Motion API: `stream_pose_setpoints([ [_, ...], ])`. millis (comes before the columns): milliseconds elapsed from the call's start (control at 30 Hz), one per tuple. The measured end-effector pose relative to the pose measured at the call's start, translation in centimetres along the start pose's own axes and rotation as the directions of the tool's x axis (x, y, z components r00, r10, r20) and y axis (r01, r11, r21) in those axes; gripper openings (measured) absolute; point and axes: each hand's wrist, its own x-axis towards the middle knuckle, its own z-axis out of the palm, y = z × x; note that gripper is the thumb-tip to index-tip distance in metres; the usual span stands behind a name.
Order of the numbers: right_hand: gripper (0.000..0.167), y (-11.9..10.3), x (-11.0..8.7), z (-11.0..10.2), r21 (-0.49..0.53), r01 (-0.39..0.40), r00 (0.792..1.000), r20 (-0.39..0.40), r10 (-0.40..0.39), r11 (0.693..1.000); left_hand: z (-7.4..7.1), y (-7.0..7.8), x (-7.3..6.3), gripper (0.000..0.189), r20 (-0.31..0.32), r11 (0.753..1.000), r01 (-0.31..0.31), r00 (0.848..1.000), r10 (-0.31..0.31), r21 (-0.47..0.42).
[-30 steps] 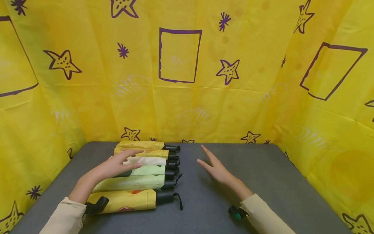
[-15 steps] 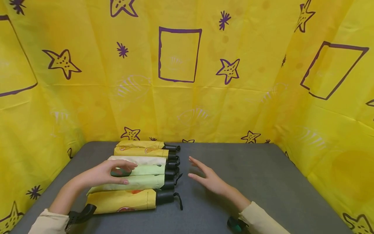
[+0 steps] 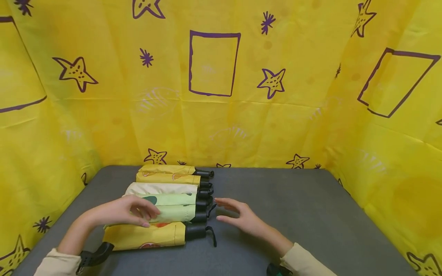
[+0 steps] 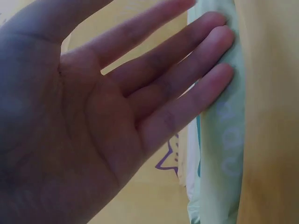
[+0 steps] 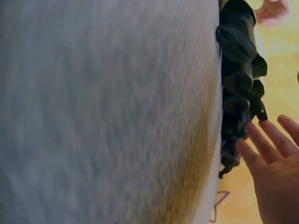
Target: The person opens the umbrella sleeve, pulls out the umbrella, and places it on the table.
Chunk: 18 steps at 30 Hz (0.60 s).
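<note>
Several folded umbrellas lie side by side in a row, their black handles to the right. The nearest is a yellow umbrella (image 3: 165, 234) with fruit print; behind it lie a pale green umbrella (image 3: 176, 213), another green one (image 3: 176, 199) and a cream umbrella (image 3: 162, 188). My left hand (image 3: 126, 211) is over the near umbrellas, fingers loosely bent and holding nothing. In the left wrist view its fingertips (image 4: 219, 77) are right at a green sleeve. My right hand (image 3: 246, 220) is beside the handle ends, fingers relaxed; in the right wrist view its fingertips overlap the black handles (image 5: 238, 93).
Two yellow umbrellas (image 3: 169, 179) lie at the far end of the row. The grey table (image 3: 293, 207) extends to the right. Yellow patterned cloth (image 3: 221, 126) encloses its back and sides. A black wrist strap (image 3: 94, 255) is on the left wrist.
Both hands have moved nearer to the front of the table. The right hand has also come left, closer to the handles. The umbrellas have stayed in place.
</note>
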Motion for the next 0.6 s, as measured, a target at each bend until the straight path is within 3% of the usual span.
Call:
stream_pose_setpoints([
  [100,0.049,-0.1,-0.1,0.4,0.033,0.029,1.000,-0.005,-0.029,0.999,0.1,-0.2,0.3,0.035,0.025,1.000,-0.011,1.000,0.011,-0.005],
  [333,0.042,-0.3,0.0,1.4,0.057,0.180,0.984,-0.018,-0.179,0.982,0.3,-0.2,0.2,0.042,0.077,0.999,-0.020,0.997,0.022,-0.026],
  [600,0.042,-0.6,0.3,2.3,0.085,0.214,0.977,-0.002,-0.215,0.973,0.2,-0.2,0.1,0.045,0.113,0.999,-0.024,0.993,0.027,-0.022],
])
